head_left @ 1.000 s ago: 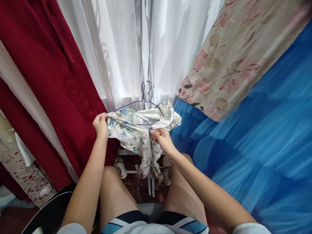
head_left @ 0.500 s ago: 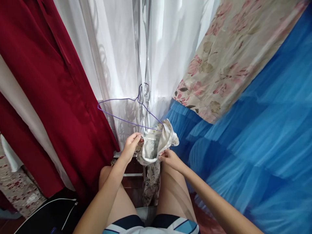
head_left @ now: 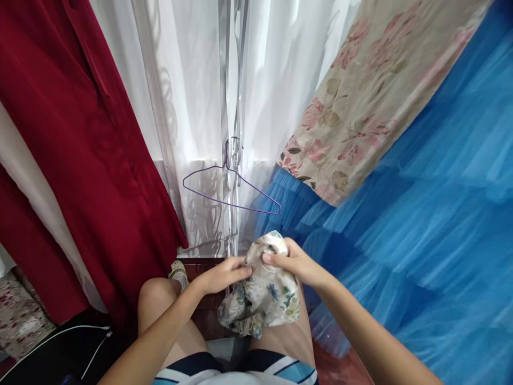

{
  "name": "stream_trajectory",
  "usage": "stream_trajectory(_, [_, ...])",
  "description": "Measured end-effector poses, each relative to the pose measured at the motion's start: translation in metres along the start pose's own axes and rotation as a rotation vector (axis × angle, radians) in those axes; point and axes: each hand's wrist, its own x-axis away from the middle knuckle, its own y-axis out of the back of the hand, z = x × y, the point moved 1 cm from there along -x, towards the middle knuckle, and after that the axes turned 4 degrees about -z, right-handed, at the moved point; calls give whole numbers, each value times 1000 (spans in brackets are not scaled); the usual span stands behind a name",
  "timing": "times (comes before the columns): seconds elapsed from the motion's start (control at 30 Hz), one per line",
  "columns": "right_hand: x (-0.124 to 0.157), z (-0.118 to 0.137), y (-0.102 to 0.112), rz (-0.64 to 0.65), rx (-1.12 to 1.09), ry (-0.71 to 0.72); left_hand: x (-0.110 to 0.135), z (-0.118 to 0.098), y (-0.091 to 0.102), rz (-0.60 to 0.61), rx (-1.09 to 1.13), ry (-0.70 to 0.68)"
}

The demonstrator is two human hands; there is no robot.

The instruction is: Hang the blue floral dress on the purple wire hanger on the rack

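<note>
A small white garment with a blue, green and yellow flower print is bunched up above my lap. My left hand pinches its left edge between thumb and fingers. On the upper right part, my right hand grips the cloth with the thumb on top; its other fingers are mostly behind the fabric. Just beyond the garment, a purple wire hanger hangs bare from white ribbons, apart from both hands.
White drapes hang in front of me, with red cloth to the left. On the right are a floral cloth and ruffled blue tulle. A black surface with white cables sits at lower left.
The garment has come off the hanger's right end and moved down toward my lap, bunching up in both hands. The hanger now hangs free and more level.
</note>
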Motion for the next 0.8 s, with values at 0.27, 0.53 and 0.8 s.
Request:
stream_trajectory(0.27, [-71, 56, 121, -465, 162, 217, 29, -5, 47, -339, -381, -19])
stream_trajectory(0.53, [-179, 51, 70, -249, 90, 177, 63, -45, 117, -558, -464, -119])
stream_trajectory(0.8, [-167, 67, 69, -121, 55, 134, 55, -8, 227, -517, -894, 7])
